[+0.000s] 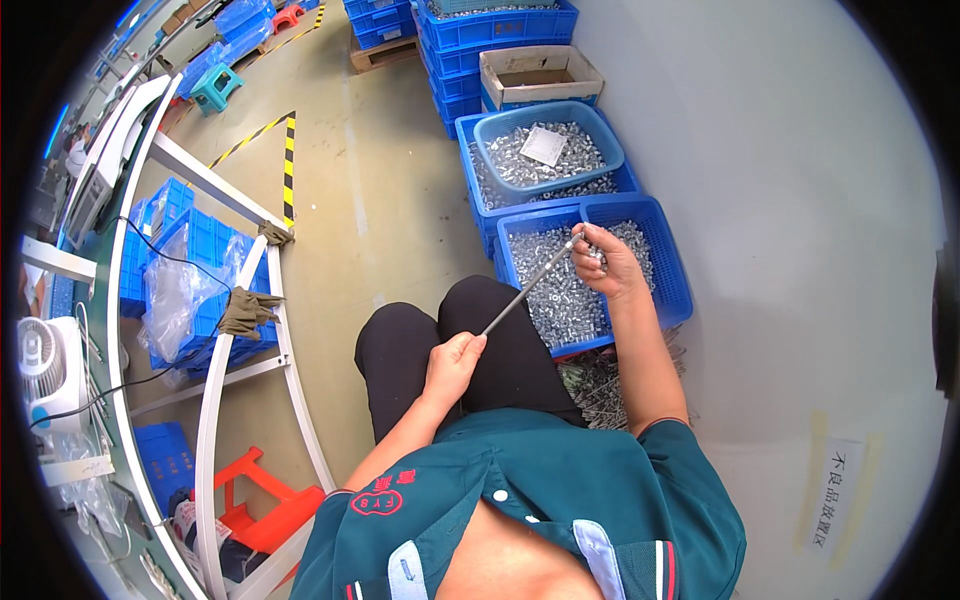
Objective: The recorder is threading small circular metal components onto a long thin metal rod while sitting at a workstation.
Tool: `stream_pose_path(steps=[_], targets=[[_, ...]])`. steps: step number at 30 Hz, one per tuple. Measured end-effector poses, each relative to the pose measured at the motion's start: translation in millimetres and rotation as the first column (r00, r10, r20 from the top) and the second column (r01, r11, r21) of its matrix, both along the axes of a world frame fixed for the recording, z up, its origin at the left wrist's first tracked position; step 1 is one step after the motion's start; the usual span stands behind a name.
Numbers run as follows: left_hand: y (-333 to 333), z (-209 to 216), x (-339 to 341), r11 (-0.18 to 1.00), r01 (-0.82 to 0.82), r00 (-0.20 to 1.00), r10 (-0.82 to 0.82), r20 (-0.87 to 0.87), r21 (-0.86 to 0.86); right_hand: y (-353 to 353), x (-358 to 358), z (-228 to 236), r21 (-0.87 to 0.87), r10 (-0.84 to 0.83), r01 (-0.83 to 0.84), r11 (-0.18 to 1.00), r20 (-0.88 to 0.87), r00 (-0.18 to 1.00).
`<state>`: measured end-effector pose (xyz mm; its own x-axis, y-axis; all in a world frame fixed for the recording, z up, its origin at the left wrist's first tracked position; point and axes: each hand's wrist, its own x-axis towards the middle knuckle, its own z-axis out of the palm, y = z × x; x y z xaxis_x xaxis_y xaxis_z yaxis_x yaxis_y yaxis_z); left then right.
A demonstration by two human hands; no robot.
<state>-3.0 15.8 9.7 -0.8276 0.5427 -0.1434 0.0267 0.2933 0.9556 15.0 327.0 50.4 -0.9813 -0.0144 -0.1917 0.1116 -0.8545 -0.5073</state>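
My left hand (452, 368) is closed around the lower end of a thin grey metal rod (525, 288), above my lap. The rod slants up to the right. At its far tip, my right hand (612, 264) pinches with thumb and forefinger, where a small silver piece shows. More small silver metal parts (597, 257) are tucked in the curled fingers of that hand. Below it stands a blue plastic basket (676, 262) filled with loose small metal parts (560, 300), perhaps nuts or sleeves; their exact kind is too small to tell.
Beyond the basket stand a blue tub (590, 112) of similar parts, a cardboard box (540, 95) and stacked blue crates (455, 60). Several rods (605, 390) lie under the basket. A white wall (780, 250) runs along the right. On the left are a white-framed workbench (215, 400) and a red stool (265, 505).
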Motion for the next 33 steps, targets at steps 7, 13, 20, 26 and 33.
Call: stream_pose_path(steps=[7,13,20,26,33], targets=[[1,-1,0,1.0,-0.009,1.0,0.009,0.002,0.019,-3,-3,3,-0.03,-0.087,0.092,0.995,0.147,0.985],[1,-1,0,1.0,-0.01,1.0,0.01,0.0,0.008,-1,-3,-1,-0.071,-0.133,0.149,0.986,0.191,0.973],[2,1,0,1.0,-0.016,1.0,0.016,0.0,-0.003,3,1,-12,-0.181,-0.106,0.125,0.976,0.108,0.988],[2,0,0,1.0,-0.012,1.0,0.012,-0.011,-0.012,-2,1,-7,-0.2,-0.084,0.091,0.975,0.045,0.995],[3,0,0,1.0,-0.009,0.999,0.008,-0.031,-0.027,-4,1,-5,-0.093,-0.029,0.036,0.995,0.073,0.997]])
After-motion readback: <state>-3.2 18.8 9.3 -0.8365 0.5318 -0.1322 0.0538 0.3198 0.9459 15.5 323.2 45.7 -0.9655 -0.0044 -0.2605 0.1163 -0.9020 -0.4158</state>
